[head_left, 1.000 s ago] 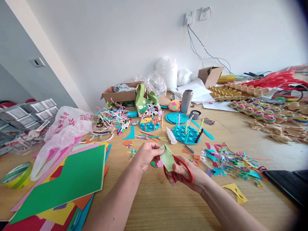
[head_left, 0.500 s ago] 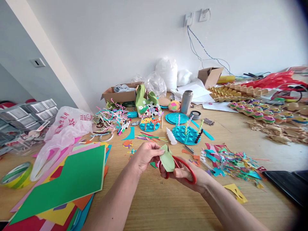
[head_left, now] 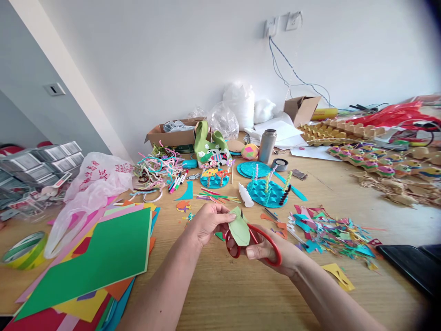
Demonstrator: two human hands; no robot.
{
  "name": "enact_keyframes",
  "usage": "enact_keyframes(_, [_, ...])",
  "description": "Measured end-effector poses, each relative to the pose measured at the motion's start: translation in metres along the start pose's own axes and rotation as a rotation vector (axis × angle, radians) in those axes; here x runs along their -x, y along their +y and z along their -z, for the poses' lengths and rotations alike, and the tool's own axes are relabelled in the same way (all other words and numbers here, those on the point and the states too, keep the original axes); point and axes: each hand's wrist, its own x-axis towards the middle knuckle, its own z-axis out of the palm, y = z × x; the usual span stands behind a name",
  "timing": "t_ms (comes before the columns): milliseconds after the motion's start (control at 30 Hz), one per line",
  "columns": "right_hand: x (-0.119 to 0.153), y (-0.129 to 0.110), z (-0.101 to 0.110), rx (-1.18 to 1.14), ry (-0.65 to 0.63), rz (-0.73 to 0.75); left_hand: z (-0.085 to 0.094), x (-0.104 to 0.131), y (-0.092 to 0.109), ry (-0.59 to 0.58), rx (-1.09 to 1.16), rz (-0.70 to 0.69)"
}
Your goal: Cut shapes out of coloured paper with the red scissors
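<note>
Between the fingertips of my left hand [head_left: 210, 224] is a small light green piece of paper [head_left: 239, 230] with a faint drawn line near its edge. My right hand [head_left: 272, 253] is closed round the handles of red scissors [head_left: 277, 253]. Most of the blades are hidden behind the paper; a dark tip shows past its upper edge. Orange paper scraps [head_left: 280, 230] lie just beyond the right hand. A white glue bottle [head_left: 245, 195] lies on the table past the paper.
Coloured paper sheets [head_left: 99, 257] are stacked at the left, beside a roll of tape [head_left: 24, 250]. A heap of paper scraps [head_left: 330, 230] lies at the right, near a black object [head_left: 409, 266]. Blue discs [head_left: 265, 195] with pipe cleaners and a metal flask [head_left: 267, 146] stand further back.
The scissor handles have spread a little wider, with the fingers of my right hand shifting slightly. The green paper stays in my left hand, almost in place.
</note>
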Motion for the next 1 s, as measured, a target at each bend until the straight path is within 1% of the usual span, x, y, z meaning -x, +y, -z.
enact_keyframes(167, [-0.001,-0.004,-0.004,0.084,0.013,-0.040,0.003,-0.002,-0.002,-0.006,-0.008,0.000])
enact_keyframes(367, [-0.001,-0.005,-0.005,0.180,0.108,-0.038,0.003,-0.002,-0.002,0.030,-0.004,-0.024])
enact_keyframes(567, [-0.002,-0.013,-0.014,0.275,0.195,-0.031,0.000,0.000,0.001,0.043,-0.030,-0.016])
enact_keyframes(667, [-0.002,-0.017,-0.018,0.341,0.219,-0.031,-0.001,0.002,0.002,0.038,-0.045,-0.014])
enact_keyframes(800, [-0.002,-0.021,-0.018,0.419,0.246,-0.072,-0.003,0.004,0.004,0.033,-0.058,-0.019])
enact_keyframes(867, [-0.002,-0.020,-0.017,0.415,0.260,-0.081,-0.003,0.004,0.005,0.032,-0.068,-0.027])
enact_keyframes(1000, [-0.002,-0.013,-0.013,0.330,0.278,-0.065,-0.003,0.005,0.004,0.041,-0.105,-0.056])
